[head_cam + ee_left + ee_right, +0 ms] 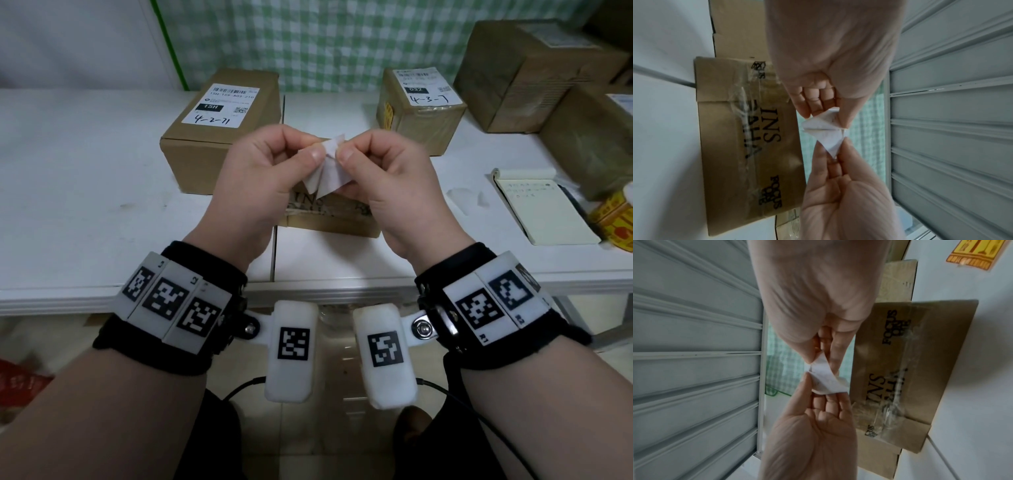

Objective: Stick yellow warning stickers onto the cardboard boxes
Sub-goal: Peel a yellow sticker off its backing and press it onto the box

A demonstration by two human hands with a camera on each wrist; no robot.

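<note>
Both hands are raised over the table and pinch one small white-backed sticker piece (329, 173) between thumb and forefinger. My left hand (310, 153) holds its left corner and my right hand (345, 155) its right corner. The paper is creased and its layers splay apart. The left wrist view has the left hand (826, 116) above the sticker piece (824, 129) and the right hand (834, 151) below. The right wrist view shows the right hand (823, 359), sticker piece (826, 379) and left hand (810, 387). A flat taped cardboard box (329, 221) printed "INS" lies beneath.
On the white table (102, 205), a box labelled 4-2-71 (219, 137) stands back left. A box labelled 4-3-7 (421, 109) with a yellow sticker (388, 114) on its side stands back right. Larger boxes (524, 68), a notebook (537, 205) and a yellow sticker roll (613, 219) crowd the right.
</note>
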